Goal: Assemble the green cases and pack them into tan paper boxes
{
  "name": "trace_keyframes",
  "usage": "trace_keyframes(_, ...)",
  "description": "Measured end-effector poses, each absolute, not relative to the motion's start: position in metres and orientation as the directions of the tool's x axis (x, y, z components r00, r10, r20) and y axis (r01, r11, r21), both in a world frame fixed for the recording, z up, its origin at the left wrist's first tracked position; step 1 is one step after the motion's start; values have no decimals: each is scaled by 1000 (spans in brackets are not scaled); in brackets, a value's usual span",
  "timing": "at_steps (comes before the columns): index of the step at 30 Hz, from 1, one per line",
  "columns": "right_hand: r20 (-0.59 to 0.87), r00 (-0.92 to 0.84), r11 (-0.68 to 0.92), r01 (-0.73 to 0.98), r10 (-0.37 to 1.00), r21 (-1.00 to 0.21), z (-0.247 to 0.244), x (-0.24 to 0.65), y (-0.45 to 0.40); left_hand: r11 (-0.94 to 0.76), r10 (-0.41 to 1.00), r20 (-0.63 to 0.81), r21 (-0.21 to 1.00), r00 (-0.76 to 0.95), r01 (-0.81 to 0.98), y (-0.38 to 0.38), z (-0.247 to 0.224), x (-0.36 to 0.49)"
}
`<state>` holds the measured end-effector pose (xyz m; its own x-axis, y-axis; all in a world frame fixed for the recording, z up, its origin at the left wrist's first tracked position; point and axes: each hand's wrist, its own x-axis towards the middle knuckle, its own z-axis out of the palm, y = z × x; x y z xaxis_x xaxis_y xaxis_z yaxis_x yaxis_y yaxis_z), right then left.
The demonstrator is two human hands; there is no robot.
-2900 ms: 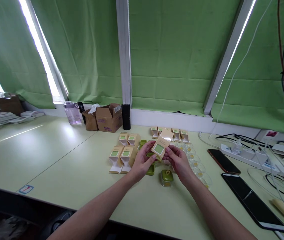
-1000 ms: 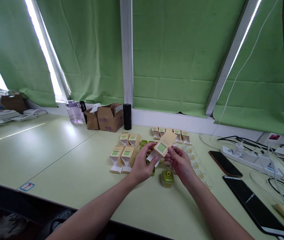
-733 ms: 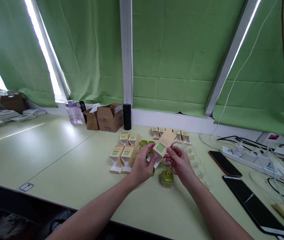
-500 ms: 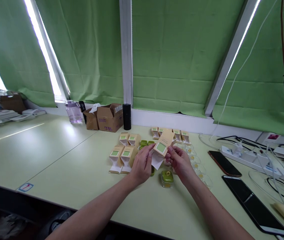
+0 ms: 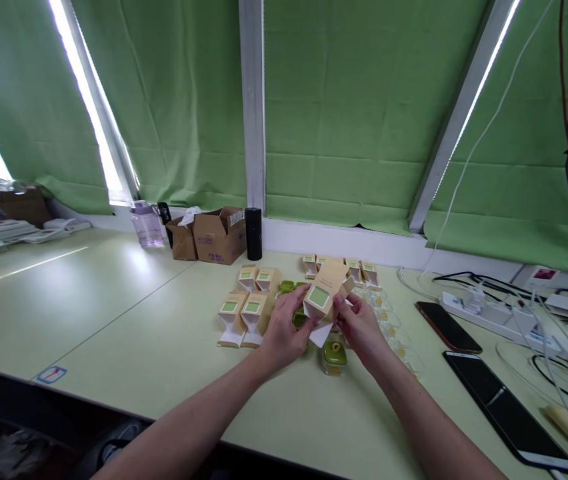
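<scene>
Between my hands, above the table, is a small tan carton (image 5: 328, 283) with a green window and a white flap hanging at its near end. My left hand (image 5: 287, 328) grips its left side near the flap, thumb below. On the right edge, the fingers of my right hand (image 5: 360, 321) pinch the card. Just under the carton stands a small clear jar with a green lid (image 5: 335, 355). More green-lidded jars (image 5: 288, 285) sit behind my left hand, partly hidden. Several similar cartons (image 5: 254, 312) with open flaps stand to the left, and others (image 5: 368, 272) at the back.
Clear round plastic pieces (image 5: 395, 330) lie right of my right hand. Farther right are two phones (image 5: 448, 327), a power strip (image 5: 497, 313) and loose cables. Cardboard boxes (image 5: 219, 237), a black cylinder (image 5: 253, 233) and a pink-tinted jug (image 5: 147, 225) stand along the back.
The carton has opened out from a flatter shape into a fuller box and tilted slightly. My left thumb has moved down under its near end.
</scene>
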<state>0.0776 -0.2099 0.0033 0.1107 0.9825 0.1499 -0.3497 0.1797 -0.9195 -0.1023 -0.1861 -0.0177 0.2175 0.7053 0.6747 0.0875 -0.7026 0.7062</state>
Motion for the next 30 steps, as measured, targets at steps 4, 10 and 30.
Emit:
trace_keyframes(4,136,71,151,-302,988,-941,4,78,-212,-662,729,638,749,246,20,-188,-15,-101)
trace_keyframes(10,100,157,140,-271,983,-952,4,78,-212,-441,788,512,857,341,-268,-193,0,-99)
trace_keyframes(30,106,240,179,-308,965,-934,12,73,-217,-79,831,296,901,471,-426,-189,7,-101)
